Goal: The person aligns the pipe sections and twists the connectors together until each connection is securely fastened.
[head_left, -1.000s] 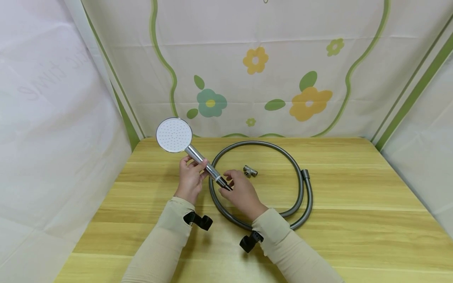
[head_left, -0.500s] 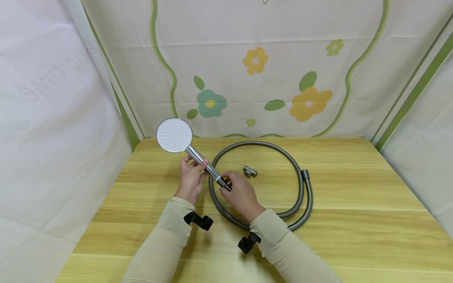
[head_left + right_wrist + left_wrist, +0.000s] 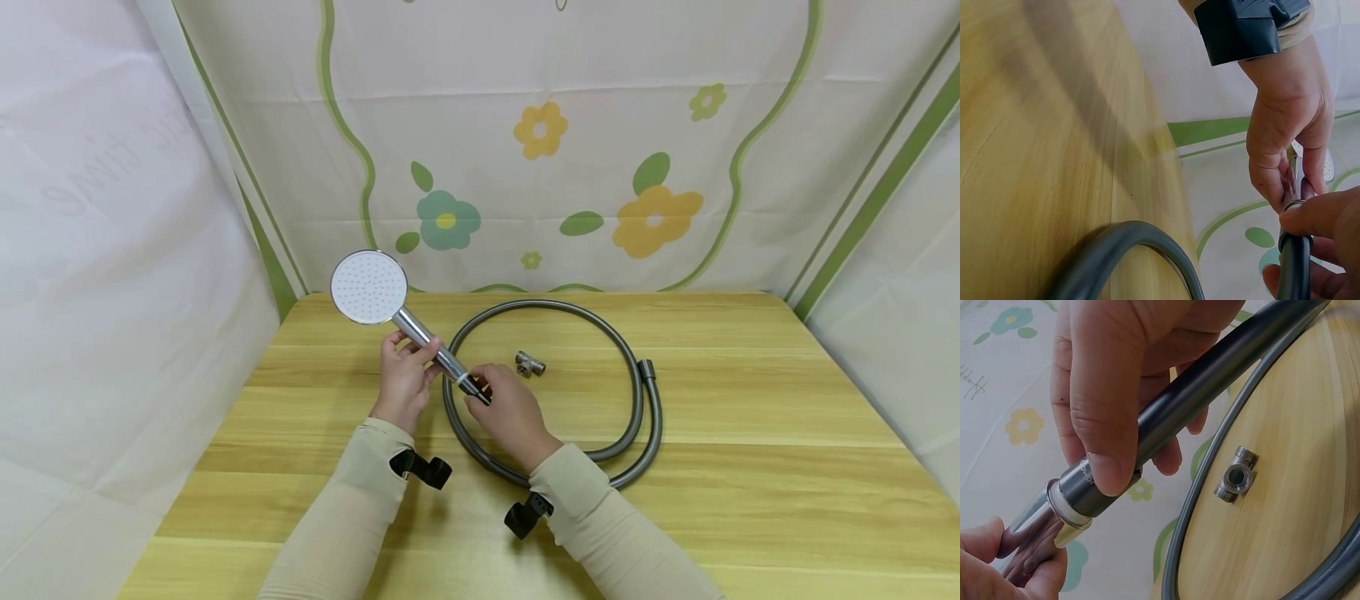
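Observation:
My left hand [image 3: 403,379] grips the chrome handle of a shower head [image 3: 369,287], raised above the table with its white spray face toward me. At the handle's lower end, my right hand [image 3: 513,412] pinches the dark connector nut [image 3: 1082,490] of a grey shower hose [image 3: 551,303] between thumb and fingers. The left wrist view shows this nut up against the handle, with a white ring at the joint. How far it is threaded cannot be seen. From the nut the hose runs back past the right palm and loops over the table.
A small metal tee fitting [image 3: 530,364] lies on the wooden table [image 3: 750,400] inside the hose loop. The hose's other end fitting [image 3: 647,369] lies at the right of the loop. Floral cloth [image 3: 487,125] hangs behind the table, with white cloth at both sides.
Compared with one second ago, my right hand has shifted slightly left and its fingers have closed in around the nut. The left hand and shower head look unmoved.

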The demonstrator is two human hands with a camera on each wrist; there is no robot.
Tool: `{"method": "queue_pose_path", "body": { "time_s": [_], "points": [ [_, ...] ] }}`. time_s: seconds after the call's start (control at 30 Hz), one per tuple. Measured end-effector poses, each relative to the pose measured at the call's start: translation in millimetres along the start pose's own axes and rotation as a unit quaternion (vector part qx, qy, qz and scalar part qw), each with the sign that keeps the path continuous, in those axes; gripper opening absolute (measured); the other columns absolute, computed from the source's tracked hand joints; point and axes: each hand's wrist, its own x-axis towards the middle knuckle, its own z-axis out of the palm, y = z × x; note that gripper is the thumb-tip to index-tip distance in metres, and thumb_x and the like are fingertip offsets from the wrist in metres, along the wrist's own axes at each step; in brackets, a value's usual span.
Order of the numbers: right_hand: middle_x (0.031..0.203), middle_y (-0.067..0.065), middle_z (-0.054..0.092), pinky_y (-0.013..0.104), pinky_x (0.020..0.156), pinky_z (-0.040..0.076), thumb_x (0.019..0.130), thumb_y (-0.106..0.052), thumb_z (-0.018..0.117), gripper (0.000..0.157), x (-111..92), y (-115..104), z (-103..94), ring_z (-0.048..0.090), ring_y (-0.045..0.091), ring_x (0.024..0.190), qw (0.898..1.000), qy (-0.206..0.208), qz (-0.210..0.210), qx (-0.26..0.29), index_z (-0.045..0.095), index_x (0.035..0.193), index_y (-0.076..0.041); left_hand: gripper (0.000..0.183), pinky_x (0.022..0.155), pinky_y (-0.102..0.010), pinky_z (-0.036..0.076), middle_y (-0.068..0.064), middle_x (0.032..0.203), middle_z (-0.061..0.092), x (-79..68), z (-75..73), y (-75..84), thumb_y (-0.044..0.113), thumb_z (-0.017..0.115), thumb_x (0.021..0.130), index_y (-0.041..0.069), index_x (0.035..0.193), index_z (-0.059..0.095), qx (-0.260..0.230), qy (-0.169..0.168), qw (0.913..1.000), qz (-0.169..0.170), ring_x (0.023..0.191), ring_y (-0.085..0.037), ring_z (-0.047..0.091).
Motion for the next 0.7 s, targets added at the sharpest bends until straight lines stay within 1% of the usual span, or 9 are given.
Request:
{"method": "queue_pose_path", "body": {
  "time_s": [0.07, 0.27, 0.33, 0.43, 0.57, 0.7],
  "points": [
    [0.096, 0.004, 0.060, 0.029, 0.063, 0.051, 0.089, -0.015, 0.071, 0.026, -0.2, -0.2, -0.1, 0.059, 0.014, 0.079, 1.000, -0.002, 0.000, 0.000, 0.065, 0.113, -0.008, 0.058, 0.081, -0.032, 0.054, -0.010, 0.112, 0.052, -0.1, -0.2, -0.1, -0.008, 0.059, 0.091, 0.013, 0.135, 0.029, -0.001, -0.001, 1.0000, -0.001, 0.099, -0.022, 0.058],
    [0.096, 0.004, 0.061, 0.028, 0.064, 0.051, 0.089, -0.015, 0.070, 0.025, -0.7, -0.7, -0.3, 0.059, 0.014, 0.079, 1.000, -0.003, -0.004, -0.003, 0.065, 0.112, -0.008, 0.057, 0.080, -0.032, 0.053, -0.008, 0.109, 0.051, -0.1, -0.6, -0.2, -0.008, 0.058, 0.091, 0.013, 0.135, 0.029, 0.000, 0.000, 1.0000, -0.004, 0.098, -0.021, 0.058],
    [0.096, 0.004, 0.061, 0.028, 0.064, 0.051, 0.089, -0.015, 0.070, 0.025, -0.8, -1.0, -0.5, 0.059, 0.014, 0.079, 1.000, -0.004, -0.005, -0.003, 0.065, 0.112, -0.008, 0.057, 0.080, -0.031, 0.053, -0.007, 0.109, 0.051, 0.0, -0.8, -0.2, -0.008, 0.058, 0.091, 0.013, 0.135, 0.029, 0.000, -0.001, 1.0000, -0.006, 0.100, -0.022, 0.058],
    [0.096, 0.004, 0.061, 0.029, 0.065, 0.051, 0.090, -0.015, 0.070, 0.025, -0.9, -1.6, -1.0, 0.059, 0.014, 0.079, 1.000, -0.008, -0.005, 0.001, 0.065, 0.112, -0.007, 0.057, 0.079, -0.031, 0.053, -0.008, 0.109, 0.051, 0.0, -0.9, 0.2, -0.008, 0.059, 0.091, 0.013, 0.135, 0.029, 0.001, -0.002, 1.0000, -0.007, 0.102, -0.024, 0.057],
    [0.096, 0.004, 0.061, 0.029, 0.065, 0.051, 0.090, -0.014, 0.069, 0.024, -1.0, -2.6, -1.5, 0.058, 0.014, 0.079, 1.000, -0.014, -0.004, 0.011, 0.065, 0.112, -0.007, 0.058, 0.080, -0.032, 0.053, -0.008, 0.110, 0.051, -0.1, -1.0, 1.2, -0.007, 0.059, 0.091, 0.013, 0.136, 0.028, 0.005, -0.002, 1.0000, -0.008, 0.100, -0.023, 0.058],
    [0.097, 0.005, 0.061, 0.028, 0.064, 0.050, 0.091, -0.014, 0.068, 0.024, -1.2, -3.3, -1.7, 0.057, 0.014, 0.078, 1.000, -0.019, -0.002, 0.016, 0.064, 0.113, -0.006, 0.058, 0.083, -0.033, 0.053, -0.008, 0.111, 0.051, -0.6, -1.3, 1.9, -0.007, 0.059, 0.091, 0.013, 0.136, 0.028, 0.003, -0.004, 1.0000, -0.008, 0.106, -0.027, 0.057]
  ]
}}
